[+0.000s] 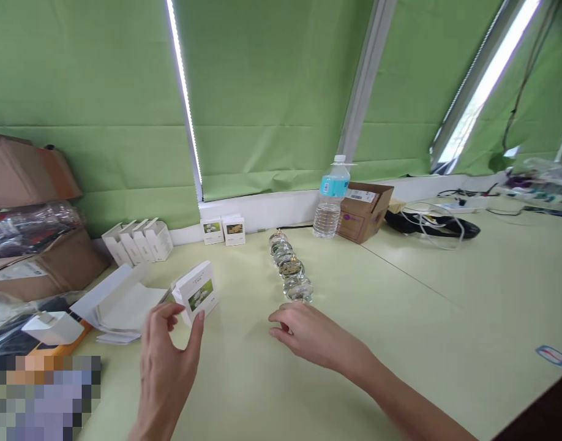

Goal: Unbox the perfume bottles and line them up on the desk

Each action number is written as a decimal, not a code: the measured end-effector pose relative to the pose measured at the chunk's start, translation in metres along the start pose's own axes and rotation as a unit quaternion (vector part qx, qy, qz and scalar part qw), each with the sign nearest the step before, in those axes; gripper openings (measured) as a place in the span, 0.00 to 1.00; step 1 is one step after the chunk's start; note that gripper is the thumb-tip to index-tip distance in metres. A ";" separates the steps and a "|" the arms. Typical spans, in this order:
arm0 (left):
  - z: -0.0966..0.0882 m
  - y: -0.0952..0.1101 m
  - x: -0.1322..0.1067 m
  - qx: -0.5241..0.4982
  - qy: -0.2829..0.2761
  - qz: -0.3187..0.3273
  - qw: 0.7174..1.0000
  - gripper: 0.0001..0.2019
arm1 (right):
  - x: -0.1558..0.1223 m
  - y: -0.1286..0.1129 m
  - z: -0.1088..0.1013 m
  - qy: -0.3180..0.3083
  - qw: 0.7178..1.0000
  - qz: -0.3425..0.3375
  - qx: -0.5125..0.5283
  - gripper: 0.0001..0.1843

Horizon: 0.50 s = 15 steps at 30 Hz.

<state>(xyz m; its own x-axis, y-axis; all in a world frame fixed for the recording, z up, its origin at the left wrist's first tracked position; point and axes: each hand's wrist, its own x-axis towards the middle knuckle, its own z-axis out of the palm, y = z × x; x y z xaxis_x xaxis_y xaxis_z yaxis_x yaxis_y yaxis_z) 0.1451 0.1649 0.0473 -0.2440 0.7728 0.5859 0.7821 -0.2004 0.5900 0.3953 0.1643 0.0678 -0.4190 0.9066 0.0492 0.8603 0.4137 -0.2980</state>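
Note:
A small white box (196, 291) with a flower picture on its face stands tilted on the pale green table (400, 318), its lower corner between the thumb and fingers of my left hand (166, 361). Whether those fingers grip it is hard to tell. My right hand (306, 334) rests low over the table, fingers apart, holding nothing. Its fingertips are just short of a line of several clear glass globes (290, 267) with gold and green insides. An unfolded white carton (120, 306) lies to the left of my left hand.
Several white boxes (141, 242) and two picture boxes (223, 229) stand along the wall. Behind the globes are a water bottle (331, 199) and a cardboard box (363, 211). Brown cardboard (56, 263) and plastic wrap are piled at left; cables (432, 226) lie at right.

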 end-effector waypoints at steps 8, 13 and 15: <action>0.019 -0.044 0.016 -0.040 -0.189 -0.073 0.978 0.24 | 0.000 -0.020 0.009 0.015 0.997 -0.073 0.025 0.13; 0.019 -0.052 0.014 0.076 -0.120 0.117 0.983 0.16 | 0.003 -0.024 0.007 0.087 0.988 -0.046 0.120 0.11; 0.016 -0.048 0.011 0.121 -0.056 0.217 0.967 0.19 | 0.004 -0.026 0.005 0.120 0.974 -0.021 0.191 0.11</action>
<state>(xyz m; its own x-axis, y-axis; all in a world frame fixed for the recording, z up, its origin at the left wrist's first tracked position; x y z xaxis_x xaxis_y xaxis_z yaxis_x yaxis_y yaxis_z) 0.1140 0.1928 0.0164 0.1912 0.7102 0.6775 0.9115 -0.3845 0.1458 0.3697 0.1570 0.0709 -0.3322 0.9018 0.2765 0.6541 0.4315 -0.6213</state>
